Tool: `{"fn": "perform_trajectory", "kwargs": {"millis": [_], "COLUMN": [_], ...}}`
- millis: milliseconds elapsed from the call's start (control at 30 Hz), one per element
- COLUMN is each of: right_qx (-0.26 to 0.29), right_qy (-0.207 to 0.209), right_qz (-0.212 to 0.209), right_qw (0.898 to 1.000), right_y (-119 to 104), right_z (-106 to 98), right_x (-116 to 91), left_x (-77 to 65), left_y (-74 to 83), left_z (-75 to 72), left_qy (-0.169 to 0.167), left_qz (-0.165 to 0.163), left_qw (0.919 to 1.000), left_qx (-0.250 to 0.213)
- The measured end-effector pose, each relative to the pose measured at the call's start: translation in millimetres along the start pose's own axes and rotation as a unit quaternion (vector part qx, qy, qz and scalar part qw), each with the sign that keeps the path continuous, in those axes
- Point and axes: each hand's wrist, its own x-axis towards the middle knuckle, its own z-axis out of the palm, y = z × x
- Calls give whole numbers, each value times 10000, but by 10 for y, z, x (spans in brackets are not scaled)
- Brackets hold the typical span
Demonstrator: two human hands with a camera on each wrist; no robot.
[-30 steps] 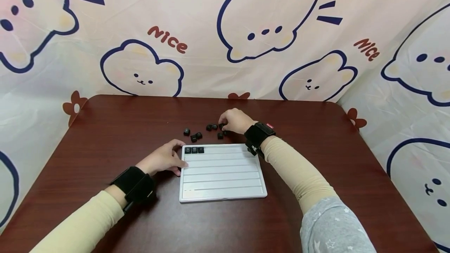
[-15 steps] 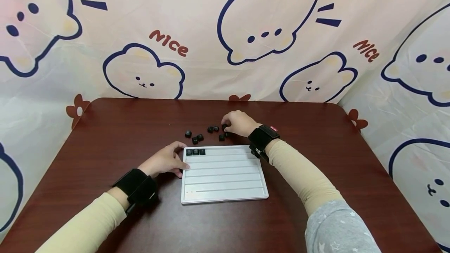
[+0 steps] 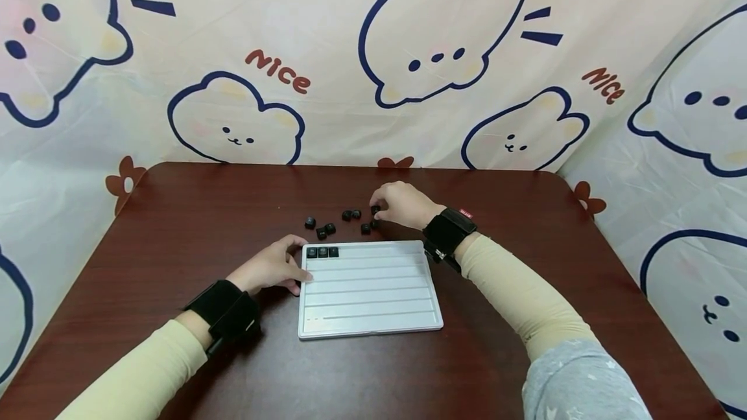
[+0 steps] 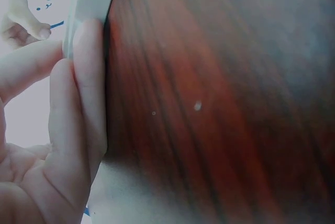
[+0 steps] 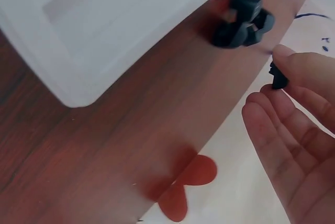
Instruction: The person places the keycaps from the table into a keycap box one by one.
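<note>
At the left, your left wrist carries a black wristband (image 3: 224, 310). Your left hand (image 3: 271, 266) grips the left edge of the white tray (image 3: 370, 306): thumb on the top face, index finger at the far left corner, remaining fingers against the side wall. The tray lies flat on the brown table (image 3: 175, 245); ridges divide its face into rows. Three seated black pieces (image 3: 323, 252) stand side by side at the left end of the farthest row. Beyond the tray's far edge, loose black pieces (image 3: 321, 233) lie scattered on the table, some touching or nearly so. To their right, your right hand (image 3: 404, 205) pinches one black piece (image 5: 279, 78) between thumb and fingertip; whether it touches the table, you cannot tell. A second wristband (image 3: 449, 231) encircles your right wrist.
</note>
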Motion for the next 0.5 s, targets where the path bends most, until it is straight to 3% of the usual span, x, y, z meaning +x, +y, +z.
{"fn": "perform_trajectory", "kwargs": {"millis": [500], "right_qx": [10], "right_qy": [104], "right_qz": [-467], "right_qw": [9989], "right_y": [-257], "right_z": [-16], "right_x": [-193], "left_x": [19], "left_y": [-6], "left_z": [-12], "left_qy": [-67], "left_qz": [12], "left_qw": [10000], "left_qx": [-11]}}
